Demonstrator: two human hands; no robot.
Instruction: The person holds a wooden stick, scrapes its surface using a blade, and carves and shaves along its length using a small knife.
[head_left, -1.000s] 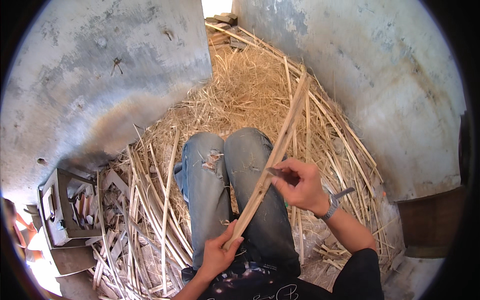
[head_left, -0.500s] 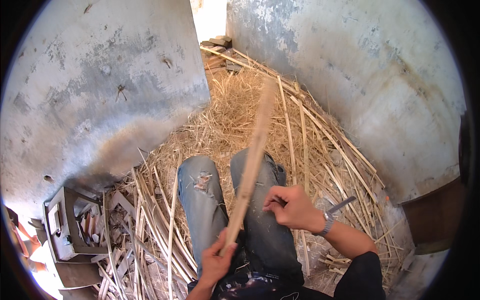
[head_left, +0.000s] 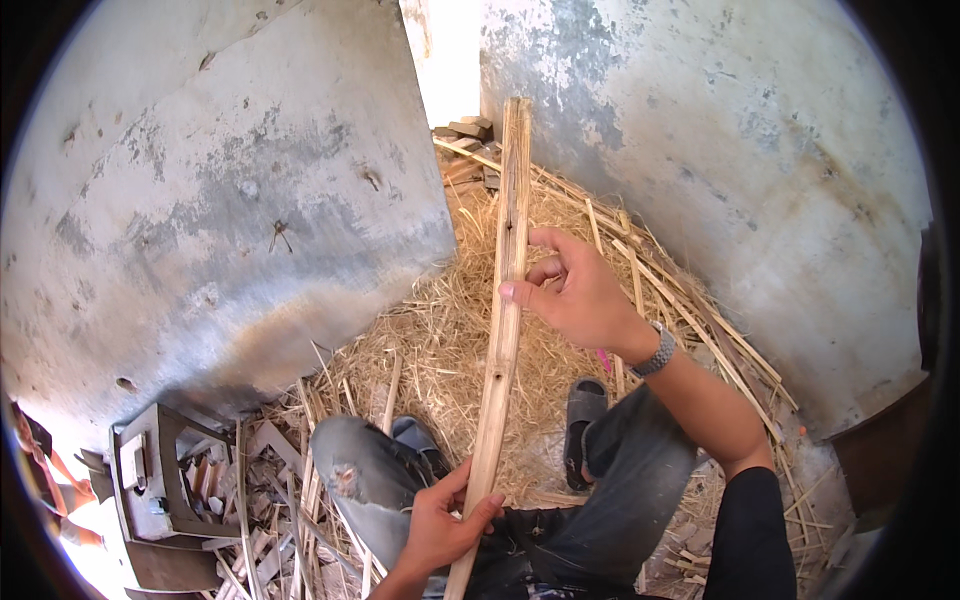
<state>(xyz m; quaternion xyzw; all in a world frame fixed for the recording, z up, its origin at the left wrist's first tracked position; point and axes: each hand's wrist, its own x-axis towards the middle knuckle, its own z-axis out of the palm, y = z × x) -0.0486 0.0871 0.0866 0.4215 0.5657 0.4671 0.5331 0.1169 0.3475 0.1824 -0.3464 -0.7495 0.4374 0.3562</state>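
A long pale wooden strip, with a brown groove along its upper half and dark knots, stands lengthwise before me. Its lower end is in my left hand, fingers wrapped round it near my lap. My right hand pinches the strip's right edge farther up, thumb on its face and fingers curled. A small pink thing shows just below my right wrist; what it is I cannot make out. Whether the right palm also holds something is hidden.
Straw-like shavings cover the floor, with long thin strips along the right wall. A broken grey frame lies at left among wood scraps. Peeling walls stand on both sides; bricks lie by the bright gap.
The strip has swung more upright and lies between my parted knees. My right hand has moved up and taken hold of it. The grey blade-like thing by my right wrist is out of sight.
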